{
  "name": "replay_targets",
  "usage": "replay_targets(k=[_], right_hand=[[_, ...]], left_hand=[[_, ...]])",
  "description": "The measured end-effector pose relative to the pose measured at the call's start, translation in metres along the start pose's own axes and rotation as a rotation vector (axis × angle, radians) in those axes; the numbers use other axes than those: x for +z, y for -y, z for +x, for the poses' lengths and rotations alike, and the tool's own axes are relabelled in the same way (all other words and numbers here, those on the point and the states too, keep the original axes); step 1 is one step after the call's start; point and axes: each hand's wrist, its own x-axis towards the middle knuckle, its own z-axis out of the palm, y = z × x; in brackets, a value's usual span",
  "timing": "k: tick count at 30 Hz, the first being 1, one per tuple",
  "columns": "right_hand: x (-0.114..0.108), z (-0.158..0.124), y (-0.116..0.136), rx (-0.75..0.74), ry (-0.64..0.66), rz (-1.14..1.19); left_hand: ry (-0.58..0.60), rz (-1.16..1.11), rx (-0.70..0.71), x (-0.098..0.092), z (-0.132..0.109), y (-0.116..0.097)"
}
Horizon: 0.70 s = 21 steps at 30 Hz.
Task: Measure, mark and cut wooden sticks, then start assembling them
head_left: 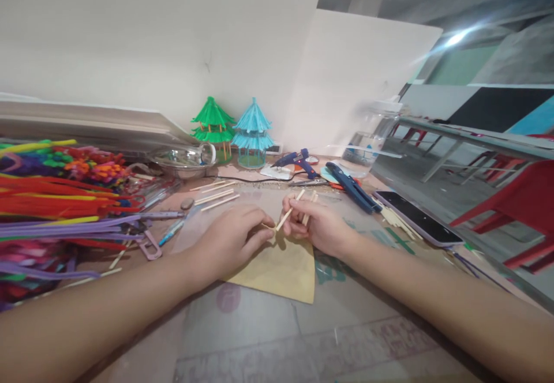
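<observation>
Pinched between the fingers of my right hand (314, 221) is a thin wooden stick (289, 211), slanting down to the left; another short stick or two lie in the same hand. My left hand (242, 230) is closed at thumb and index finger beside the stick's lower end; what they pinch is too small to make out. Under both hands lies a yellowish sheet (277, 273). Several loose sticks (216, 197) rest on the table behind my left hand.
Bundles of coloured pipe cleaners (56, 198) fill the left. Behind stand a metal bowl (182, 161), a green pagoda model (212, 129), a blue pagoda model (253, 135) and a glue gun (298, 162). A dark blue stapler (352, 188) and phone (419, 217) lie right.
</observation>
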Motion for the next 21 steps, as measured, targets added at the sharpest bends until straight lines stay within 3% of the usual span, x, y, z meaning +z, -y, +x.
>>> replay_targets(k=[8, 21], right_hand=[[0.0014, -0.001, 0.0004, 0.005, 0.008, 0.03], [0.0022, -0.0003, -0.0017, 0.003, 0.026, -0.05]], left_hand=[[-0.101, -0.088, 0.123, 0.0005, 0.0013, -0.0003], [-0.068, -0.096, 0.152, -0.0023, 0.0013, -0.0021]])
